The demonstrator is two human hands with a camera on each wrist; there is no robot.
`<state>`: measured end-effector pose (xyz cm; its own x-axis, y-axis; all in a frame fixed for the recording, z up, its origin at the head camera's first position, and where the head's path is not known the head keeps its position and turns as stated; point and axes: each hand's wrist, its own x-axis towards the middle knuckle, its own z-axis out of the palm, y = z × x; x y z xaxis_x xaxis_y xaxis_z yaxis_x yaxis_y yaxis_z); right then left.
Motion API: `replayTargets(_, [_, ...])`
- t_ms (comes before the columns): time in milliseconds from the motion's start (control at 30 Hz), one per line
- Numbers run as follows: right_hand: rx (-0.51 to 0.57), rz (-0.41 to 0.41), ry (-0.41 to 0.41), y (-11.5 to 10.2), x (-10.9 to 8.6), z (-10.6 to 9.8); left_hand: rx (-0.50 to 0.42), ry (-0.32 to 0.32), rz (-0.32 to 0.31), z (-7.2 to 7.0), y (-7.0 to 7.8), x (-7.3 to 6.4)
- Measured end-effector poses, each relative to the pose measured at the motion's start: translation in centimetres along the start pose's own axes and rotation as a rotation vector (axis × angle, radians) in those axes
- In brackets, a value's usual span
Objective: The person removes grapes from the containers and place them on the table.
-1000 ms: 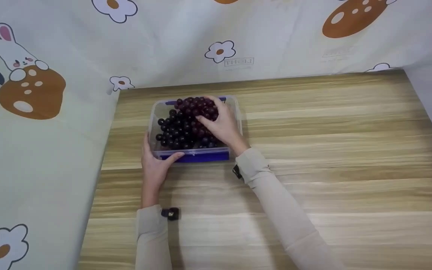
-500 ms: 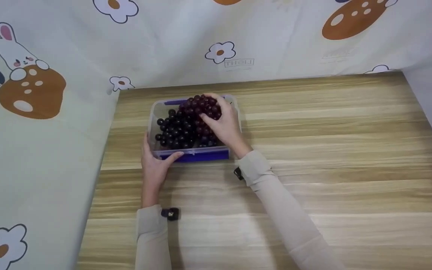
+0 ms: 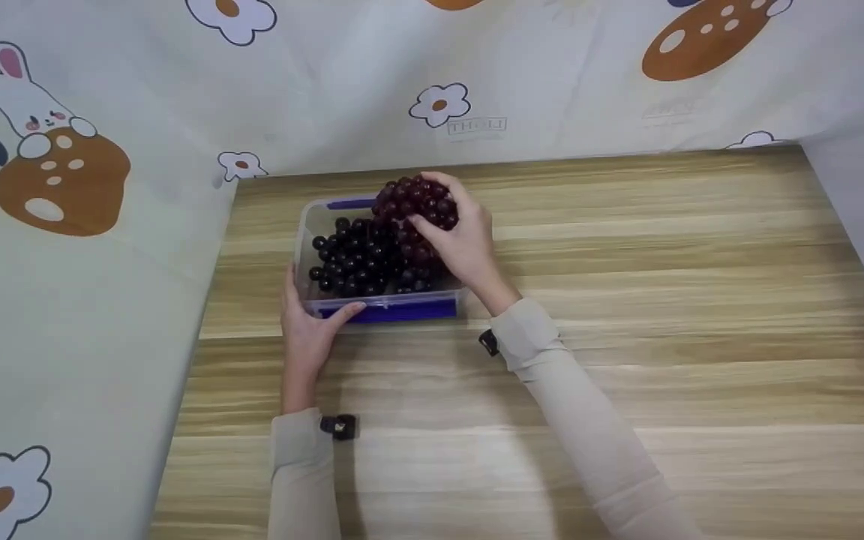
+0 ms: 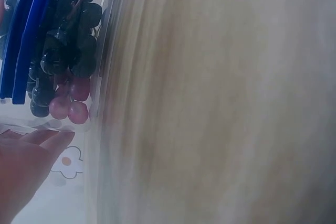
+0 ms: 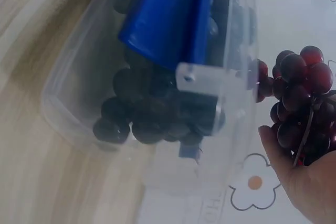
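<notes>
A clear plastic container (image 3: 302,232) with blue latches (image 3: 413,309) stands on the table. My left hand (image 3: 306,334) holds its near left corner, thumb along the front latch and fingers at the left side. Dark, almost black grapes (image 3: 349,259) fill the left and middle of the container. In my right hand (image 3: 468,238) is a bunch of dark red grapes (image 3: 411,201), gripped between thumb and fingers at the box's far right. The right wrist view shows those red grapes (image 5: 296,93) above the rim, a stem beside the thumb. A few reddish grapes (image 4: 68,103) show through the wall in the left wrist view.
The wood-grain table (image 3: 664,337) extends to the right and in front of the container. A pale printed cloth (image 3: 357,90) with flowers, a rabbit and strawberries hangs behind and on the left. Small black devices (image 3: 340,427) sit on both wrists.
My right hand has lifted the red grapes up and to the right, away from the black grapes. My left hand has stayed at the container's corner.
</notes>
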<state>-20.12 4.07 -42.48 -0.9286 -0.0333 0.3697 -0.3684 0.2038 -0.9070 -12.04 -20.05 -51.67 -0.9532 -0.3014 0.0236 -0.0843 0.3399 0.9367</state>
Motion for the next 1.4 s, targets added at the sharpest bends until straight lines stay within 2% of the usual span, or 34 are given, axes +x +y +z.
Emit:
replayTargets(633, [0.023,0.05,0.05,-1.7,0.5,-3.2,-0.003,0.005,0.022,-0.2,-0.2,0.1])
replayTargets(1067, [-0.005,-0.023,0.082,-1.2,0.3,-5.2,-0.007,-0.006,0.004,-0.2,-0.1,0.0])
replayTargets(1400, [0.002,-0.008,0.145,-0.8,0.2,-7.7,-0.021,-0.007,0.002,-0.1,-0.1,0.0])
